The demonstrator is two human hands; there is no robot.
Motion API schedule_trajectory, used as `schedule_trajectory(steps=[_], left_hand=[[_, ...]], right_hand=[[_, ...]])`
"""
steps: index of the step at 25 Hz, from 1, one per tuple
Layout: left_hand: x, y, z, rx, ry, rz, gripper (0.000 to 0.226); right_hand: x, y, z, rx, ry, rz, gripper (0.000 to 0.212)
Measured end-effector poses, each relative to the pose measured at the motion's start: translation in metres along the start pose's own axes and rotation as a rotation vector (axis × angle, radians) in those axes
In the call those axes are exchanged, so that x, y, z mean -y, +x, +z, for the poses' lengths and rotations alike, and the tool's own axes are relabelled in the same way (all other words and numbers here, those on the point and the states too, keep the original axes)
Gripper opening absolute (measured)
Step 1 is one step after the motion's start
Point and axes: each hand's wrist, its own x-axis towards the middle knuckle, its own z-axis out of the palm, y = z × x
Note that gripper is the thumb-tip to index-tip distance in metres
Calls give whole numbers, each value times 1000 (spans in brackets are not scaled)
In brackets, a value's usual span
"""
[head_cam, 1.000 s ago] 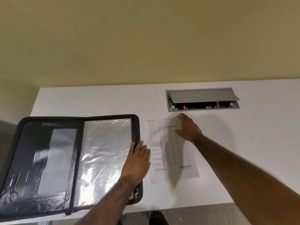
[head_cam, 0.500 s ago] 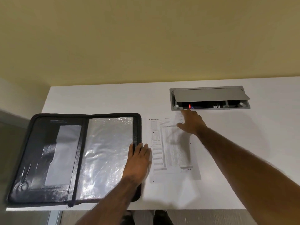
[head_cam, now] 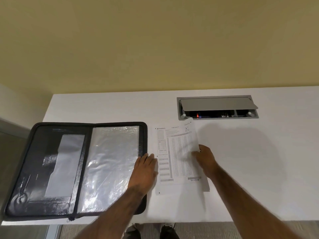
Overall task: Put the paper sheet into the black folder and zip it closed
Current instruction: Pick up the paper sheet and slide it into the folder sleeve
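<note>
Your white table point(head_cam: 259, 169) runs along a yellow wall point(head_cam: 155, 40), and the black folder point(head_cam: 31, 152) lies open flat on its left part, the near left corner reaching the table's front edge. The folder's right half carries a clear plastic sleeve point(head_cam: 110, 163); its left half shows dark pockets. Just beside the folder's right edge lies the paper sheet point(head_cam: 176, 152), a printed form, outside the folder, its left margin flat on the table and its right edge raised clear of the surface, casting a shadow. Beyond the sheet's far corner a grey cable hatch point(head_cam: 217, 104) is set into the tabletop, lid propped open, a small red light point(head_cam: 197, 115) glowing inside. Your left hand point(head_cam: 144, 171) lies flat with straight fingers across the folder's right rim and the sheet's left margin. Your right hand point(head_cam: 204, 158) pinches the sheet's lifted right edge.
</note>
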Motion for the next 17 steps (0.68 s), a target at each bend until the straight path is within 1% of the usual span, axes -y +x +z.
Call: schedule_trajectory(steps=[1, 2, 3, 4, 5, 6, 8, 9, 11, 13, 15, 17], left_hand=[[-2, 3, -5, -25, -133, -31, 56], [-4, 5, -13, -55, -320, -100, 58], [-7, 7, -22, -86, -540, -195, 65], [-10, 9, -31, -92, -759, -291, 77], [-11, 11, -40, -83, -955, -345, 87], [-13, 14, -49, -63, -1113, -345, 84], [-16, 23, -70, -16, -1399, -246, 56], [-20, 28, -84, 9, -1527, -201, 48], [-31, 35, -108, 18, -1647, -143, 48], [-42, 39, -127, -34, -1631, -119, 44], [-54, 39, -141, -87, -1580, -89, 34], [-62, 35, -148, -131, -1553, -52, 28]], right_hand=[[3, -6, 0, 7, 13, -5, 27], [7, -11, -4, 26, 48, -29, 29], [11, -16, -10, 65, 108, -64, 30], [14, -21, -19, 118, 185, -99, 31], [16, -27, -27, 172, 254, -131, 31], [19, -33, -36, 221, 309, -160, 30], [25, -45, -52, 284, 370, -217, 30], [29, -51, -58, 295, 374, -246, 30], [38, -61, -64, 276, 349, -298, 30], [46, -70, -64, 216, 335, -333, 31], [54, -77, -58, 144, 344, -383, 34], [60, -81, -53, 50, 371, -425, 35]])
